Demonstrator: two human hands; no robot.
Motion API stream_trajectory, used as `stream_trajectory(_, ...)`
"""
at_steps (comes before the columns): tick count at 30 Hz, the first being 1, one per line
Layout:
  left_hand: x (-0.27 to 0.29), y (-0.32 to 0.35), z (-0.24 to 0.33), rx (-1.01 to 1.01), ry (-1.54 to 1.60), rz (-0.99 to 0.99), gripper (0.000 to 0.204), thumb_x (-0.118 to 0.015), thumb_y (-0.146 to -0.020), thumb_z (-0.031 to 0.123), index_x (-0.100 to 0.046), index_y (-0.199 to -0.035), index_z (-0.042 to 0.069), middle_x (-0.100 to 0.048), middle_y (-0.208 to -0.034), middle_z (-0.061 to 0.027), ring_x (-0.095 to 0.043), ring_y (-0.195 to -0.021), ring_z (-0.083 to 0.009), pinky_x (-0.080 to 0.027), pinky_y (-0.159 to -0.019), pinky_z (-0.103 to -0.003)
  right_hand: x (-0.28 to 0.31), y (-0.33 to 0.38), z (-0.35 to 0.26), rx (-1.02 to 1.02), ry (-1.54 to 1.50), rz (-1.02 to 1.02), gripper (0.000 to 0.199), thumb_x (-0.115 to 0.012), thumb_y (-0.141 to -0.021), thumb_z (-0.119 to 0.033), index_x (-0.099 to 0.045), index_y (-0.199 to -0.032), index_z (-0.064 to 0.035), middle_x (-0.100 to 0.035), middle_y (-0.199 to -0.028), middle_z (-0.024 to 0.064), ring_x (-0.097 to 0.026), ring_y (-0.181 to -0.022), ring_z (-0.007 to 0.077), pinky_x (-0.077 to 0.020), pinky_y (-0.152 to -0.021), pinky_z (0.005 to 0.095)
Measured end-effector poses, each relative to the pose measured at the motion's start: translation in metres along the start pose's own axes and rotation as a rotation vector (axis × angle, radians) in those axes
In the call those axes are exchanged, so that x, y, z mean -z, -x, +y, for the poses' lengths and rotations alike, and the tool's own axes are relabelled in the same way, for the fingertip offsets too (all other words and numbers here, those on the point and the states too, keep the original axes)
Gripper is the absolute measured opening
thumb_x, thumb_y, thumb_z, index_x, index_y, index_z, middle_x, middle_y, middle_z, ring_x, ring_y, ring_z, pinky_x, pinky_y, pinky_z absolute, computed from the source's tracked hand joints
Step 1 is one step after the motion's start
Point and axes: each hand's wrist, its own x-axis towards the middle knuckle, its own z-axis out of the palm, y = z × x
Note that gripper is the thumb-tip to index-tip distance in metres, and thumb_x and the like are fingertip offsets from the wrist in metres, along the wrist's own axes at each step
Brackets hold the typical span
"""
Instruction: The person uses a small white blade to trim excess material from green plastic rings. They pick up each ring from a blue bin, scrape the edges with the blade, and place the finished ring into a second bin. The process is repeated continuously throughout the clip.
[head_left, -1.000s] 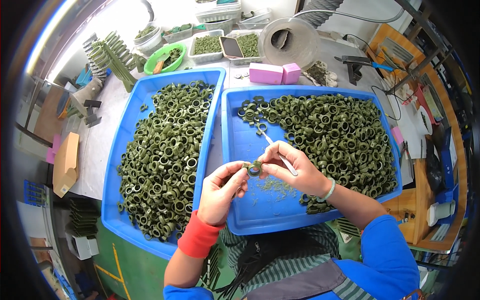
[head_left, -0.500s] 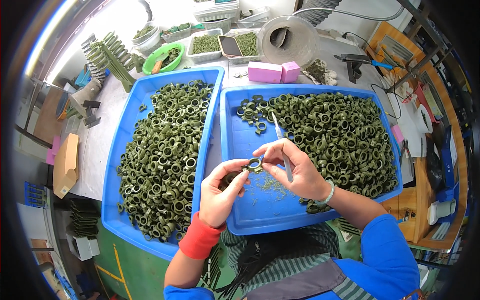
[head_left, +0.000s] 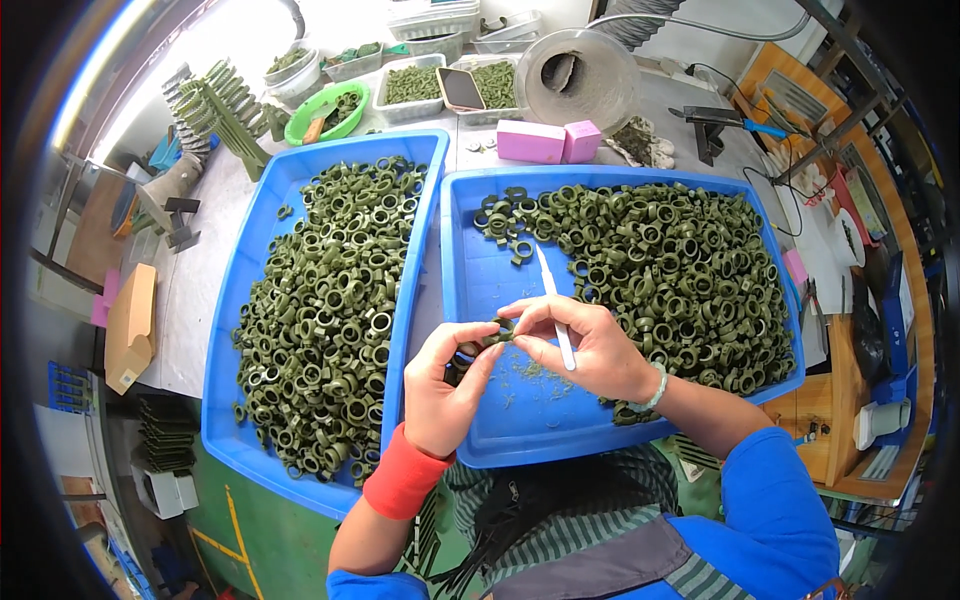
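Note:
Above the right-hand blue tray (head_left: 500,450), both my hands are close together. My left hand (head_left: 440,385) pinches a small dark green ring part (head_left: 500,330) between thumb and fingertips. More of these rings (head_left: 461,361) show tucked in its palm. My right hand (head_left: 595,345) touches the same ring with its fingertips, while a slim pale scalpel (head_left: 552,295) lies across its fingers, thin end pointing away from me. Green shavings (head_left: 535,385) are scattered on the tray floor below. A large heap of similar rings (head_left: 680,290) fills the tray's right side.
On the left, a second blue tray (head_left: 428,230) holds another heap of green rings (head_left: 330,310). Behind the trays are pink blocks (head_left: 530,142), a phone (head_left: 460,89) on tubs of small green parts, a green bowl (head_left: 300,128) and a clear round container (head_left: 610,80).
The ring has turned and now lies more hidden between my fingertips. My right hand has shifted slightly down and closer to my left, and the scalpel has swung a little to the left.

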Motion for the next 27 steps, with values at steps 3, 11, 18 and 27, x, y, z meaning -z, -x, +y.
stream_trajectory(3,-0.001,-0.003,-0.006,-0.176,-0.11,-0.011,0.024,-0.068,-0.089,-0.006,-0.068,-0.112,0.001,-0.065,-0.098,-0.0032,-0.057,-0.074,-0.0066,-0.046,-0.062,-0.021,0.001,0.0,-0.001,-0.154,-0.151,-0.043,0.016,-0.069,-0.094,-0.009,-0.065,-0.106,0.001,-0.069,-0.107,0.0094,-0.068,-0.092,0.0107,-0.0554,-0.081,0.0267)
stream_trajectory(11,0.002,-0.003,0.003,-0.099,-0.105,-0.043,0.026,-0.07,-0.086,-0.007,-0.069,-0.11,0.002,-0.069,-0.1,-0.0087,-0.064,-0.082,-0.0142,-0.051,-0.072,-0.025,0.007,-0.004,-0.008,-0.204,-0.2,-0.07,0.024,-0.069,-0.094,-0.006,-0.062,-0.115,0.0002,-0.067,-0.11,0.0072,-0.067,-0.101,0.0138,-0.0556,-0.086,0.0272)
stream_trajectory(18,0.002,-0.003,0.003,-0.061,-0.091,-0.097,0.023,-0.07,-0.087,-0.005,-0.069,-0.11,0.001,-0.068,-0.097,-0.0073,-0.062,-0.08,-0.0126,-0.051,-0.073,-0.025,0.012,-0.004,0.005,-0.139,-0.12,-0.18,0.018,-0.068,-0.093,-0.007,-0.065,-0.109,0.0004,-0.069,-0.1,0.0058,-0.069,-0.095,0.0118,-0.055,-0.077,0.0241)
stream_trajectory(27,0.006,-0.002,0.008,0.116,0.096,-0.163,0.022,-0.067,-0.093,0.001,-0.067,-0.115,0.001,-0.065,-0.091,-0.0015,-0.055,-0.07,-0.0049,-0.045,-0.061,-0.02,0.018,-0.005,-0.005,-0.231,-0.345,-0.244,0.017,-0.064,-0.096,-0.005,-0.065,-0.11,0.0047,-0.07,-0.103,0.0102,-0.071,-0.098,0.017,-0.0588,-0.086,0.0267)
